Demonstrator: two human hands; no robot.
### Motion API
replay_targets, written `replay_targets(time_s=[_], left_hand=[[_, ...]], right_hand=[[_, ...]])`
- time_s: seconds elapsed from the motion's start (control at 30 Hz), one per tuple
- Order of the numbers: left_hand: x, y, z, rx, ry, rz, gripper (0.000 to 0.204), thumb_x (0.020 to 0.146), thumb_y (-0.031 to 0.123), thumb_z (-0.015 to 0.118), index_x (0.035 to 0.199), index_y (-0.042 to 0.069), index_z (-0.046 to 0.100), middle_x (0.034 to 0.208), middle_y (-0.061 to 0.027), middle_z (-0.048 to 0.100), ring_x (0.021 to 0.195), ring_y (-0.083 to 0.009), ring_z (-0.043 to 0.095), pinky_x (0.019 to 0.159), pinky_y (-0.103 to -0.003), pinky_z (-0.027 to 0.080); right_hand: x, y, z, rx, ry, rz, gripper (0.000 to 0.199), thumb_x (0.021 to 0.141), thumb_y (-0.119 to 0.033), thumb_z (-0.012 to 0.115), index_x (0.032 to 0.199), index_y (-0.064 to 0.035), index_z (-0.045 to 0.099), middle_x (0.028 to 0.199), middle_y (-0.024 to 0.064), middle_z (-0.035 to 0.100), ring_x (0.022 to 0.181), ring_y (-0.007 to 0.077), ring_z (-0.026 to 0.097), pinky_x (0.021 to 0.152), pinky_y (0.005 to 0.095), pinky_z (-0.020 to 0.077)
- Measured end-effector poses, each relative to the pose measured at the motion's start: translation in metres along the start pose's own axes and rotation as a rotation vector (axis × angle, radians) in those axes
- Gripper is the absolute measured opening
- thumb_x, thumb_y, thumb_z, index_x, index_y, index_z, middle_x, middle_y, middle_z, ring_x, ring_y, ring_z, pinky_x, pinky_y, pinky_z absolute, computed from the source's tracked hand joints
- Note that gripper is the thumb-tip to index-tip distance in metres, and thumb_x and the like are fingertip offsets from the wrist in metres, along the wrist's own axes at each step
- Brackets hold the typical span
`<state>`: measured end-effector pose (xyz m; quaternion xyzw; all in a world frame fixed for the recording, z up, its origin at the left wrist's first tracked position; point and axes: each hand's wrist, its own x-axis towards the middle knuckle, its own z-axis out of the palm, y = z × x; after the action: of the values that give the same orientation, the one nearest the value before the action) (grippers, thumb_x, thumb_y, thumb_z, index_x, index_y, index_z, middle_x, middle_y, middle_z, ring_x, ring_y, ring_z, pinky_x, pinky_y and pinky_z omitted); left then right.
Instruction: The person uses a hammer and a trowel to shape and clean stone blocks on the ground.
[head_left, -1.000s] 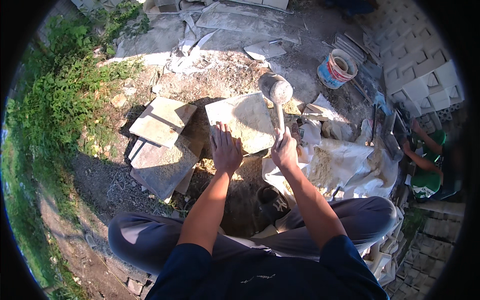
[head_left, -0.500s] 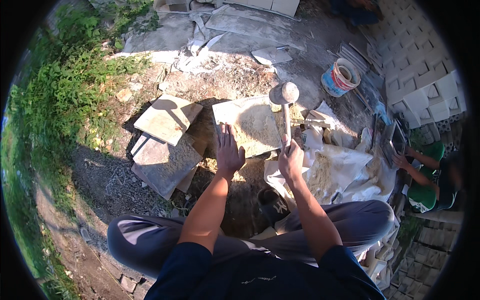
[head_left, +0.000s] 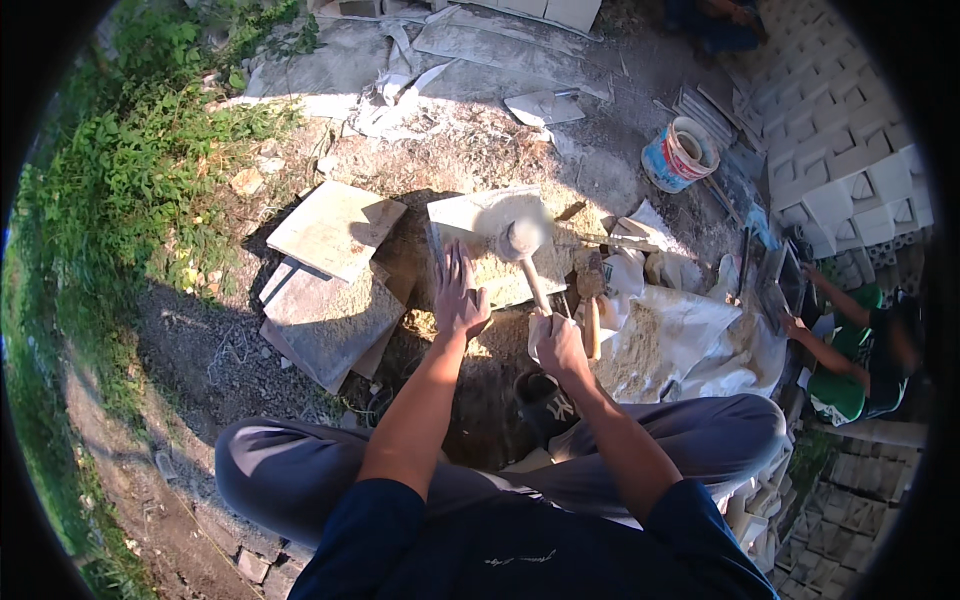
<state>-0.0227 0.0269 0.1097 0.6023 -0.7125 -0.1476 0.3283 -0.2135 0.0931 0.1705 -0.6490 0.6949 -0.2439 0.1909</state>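
Slab [head_left: 490, 272] lies dead ahead, mallet [head_left: 522, 242] head over it, contact I can't tell! Left hand [head_left: 461, 303], spread at the slab's left side, seemingly steadies it; right hand [head_left: 560, 345] wraps the handle [head_left: 537, 287] low, likely for swing.

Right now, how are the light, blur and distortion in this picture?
Head view throughout: the mallet head looks smeared, probably by motion; sunlight and shadow share the pale slab beneath; the stacked blocks look bent toward the dark rim.
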Motion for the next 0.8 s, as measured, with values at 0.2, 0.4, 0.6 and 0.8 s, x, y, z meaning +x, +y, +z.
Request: replay_targets(time_s=[0.2, 0.4, 0.6, 0.8], left_hand=[[-0.006, -0.003, 0.002, -0.011, 0.055, 0.041, 0.090, 0.080, 0.018, 0.047, 0.161, -0.006, 0.016, 0.166, -0.0284, 0.023, 0.156, -0.0449, 0.017, 0.128, -0.052, 0.017], [-0.005, -0.009, 0.007, 0.095, 0.001, -0.017, 0.093, 0.081, 0.021, 0.053, 0.161, -0.005, 0.015, 0.166, -0.0278, 0.024, 0.156, -0.0426, 0.019, 0.127, -0.053, 0.018], [-0.004, -0.008, 0.011, 0.091, 0.098, 0.032, 0.089, 0.084, 0.018, 0.055, 0.161, -0.005, 0.017, 0.165, -0.0272, 0.026, 0.154, -0.0422, 0.023, 0.128, -0.050, 0.020], [-0.008, -0.002, 0.007, 0.040, 0.002, 0.004, 0.091, 0.080, 0.019, 0.050, 0.160, -0.008, 0.017, 0.164, -0.0303, 0.025, 0.155, -0.0435, 0.019, 0.129, -0.050, 0.014]], right_hand=[[0.004, -0.025, -0.030, 0.167, 0.121, -0.002, 0.031, 0.103, -0.025, 0.060, 0.090, 0.0030, 0.058, 0.061, 0.0294, 0.059, 0.058, 0.0494, 0.061, 0.050, 0.0517, 0.0452], [-0.004, 0.002, -0.010, 0.105, 0.101, -0.022, 0.038, 0.105, -0.034, 0.057, 0.088, 0.0003, 0.060, 0.058, 0.0262, 0.058, 0.056, 0.0467, 0.060, 0.051, 0.0521, 0.0448], [-0.017, 0.011, -0.012, 0.058, 0.036, 0.076, 0.037, 0.108, -0.025, 0.049, 0.085, 0.0018, 0.059, 0.062, 0.0281, 0.059, 0.061, 0.0496, 0.060, 0.064, 0.0542, 0.0516], [-0.004, 0.000, -0.037, 0.125, 0.346, -0.147, 0.027, 0.104, -0.018, 0.055, 0.090, 0.0045, 0.057, 0.066, 0.0280, 0.054, 0.065, 0.0540, 0.052, 0.071, 0.0565, 0.0480]])
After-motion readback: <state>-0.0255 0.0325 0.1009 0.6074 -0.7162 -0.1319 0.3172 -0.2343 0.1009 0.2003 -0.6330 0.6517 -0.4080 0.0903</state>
